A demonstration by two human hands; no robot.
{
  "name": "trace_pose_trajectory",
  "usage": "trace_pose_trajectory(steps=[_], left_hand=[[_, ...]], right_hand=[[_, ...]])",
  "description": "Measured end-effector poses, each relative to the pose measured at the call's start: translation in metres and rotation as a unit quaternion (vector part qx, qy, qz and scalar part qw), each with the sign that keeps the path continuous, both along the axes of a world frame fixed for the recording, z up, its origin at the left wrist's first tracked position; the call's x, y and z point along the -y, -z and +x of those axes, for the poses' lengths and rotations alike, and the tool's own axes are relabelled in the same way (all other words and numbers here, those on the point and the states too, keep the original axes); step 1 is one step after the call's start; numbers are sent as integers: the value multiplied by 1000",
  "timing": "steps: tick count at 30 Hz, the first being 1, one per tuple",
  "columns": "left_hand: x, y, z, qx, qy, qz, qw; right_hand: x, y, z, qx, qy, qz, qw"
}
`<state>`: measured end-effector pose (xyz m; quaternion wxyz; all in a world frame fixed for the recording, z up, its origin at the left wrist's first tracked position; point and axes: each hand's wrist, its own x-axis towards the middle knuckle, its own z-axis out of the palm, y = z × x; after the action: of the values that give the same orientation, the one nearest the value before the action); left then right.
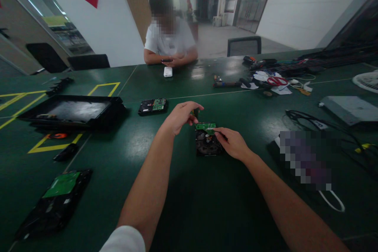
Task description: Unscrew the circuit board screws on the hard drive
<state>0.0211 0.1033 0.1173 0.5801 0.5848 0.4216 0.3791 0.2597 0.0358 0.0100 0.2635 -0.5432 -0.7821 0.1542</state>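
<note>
A hard drive [208,147] lies on the green table in front of me, its black metal underside up. A green circuit board [203,126] sits across its far end. My right hand [233,141] pinches the right edge of this board between thumb and fingers. Just above the drive's far left corner is my left hand [183,117], its index finger bent over and the other fingers curled in. Something small, dark and yellowish shows between those fingers, too little to name. Whether the board is lifted off the drive I cannot tell.
Left of centre lies another hard drive [152,106], with a third drive [56,204] at near left. A black tray-like housing [73,112] stands at left. On the right are a grey metal box [351,109] and black cables [304,117]. A person [171,43] sits opposite.
</note>
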Motion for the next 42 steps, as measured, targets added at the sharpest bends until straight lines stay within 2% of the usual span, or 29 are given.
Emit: trace_pose_trajectory(steps=[9,16,20,28,35,42], left_hand=[[-4,5,0,49,9,-70,996],[-1,-1,-3,13,8,-35,999],[2,-3,-1,14,0,-46,999],[-2,3,1,59,-1,-73,996],[-1,1,0,14,2,-25,1000],[2,-1,1,48,1,-70,996]], right_hand=[[-1,0,1,-2,-8,-2,1000],[-1,0,0,1,-4,-7,1000],[0,-2,0,1,-2,-9,1000],[0,-1,0,-5,-5,-5,1000],[0,-1,0,-2,-4,-7,1000],[1,-3,-1,-3,-3,-6,1000]])
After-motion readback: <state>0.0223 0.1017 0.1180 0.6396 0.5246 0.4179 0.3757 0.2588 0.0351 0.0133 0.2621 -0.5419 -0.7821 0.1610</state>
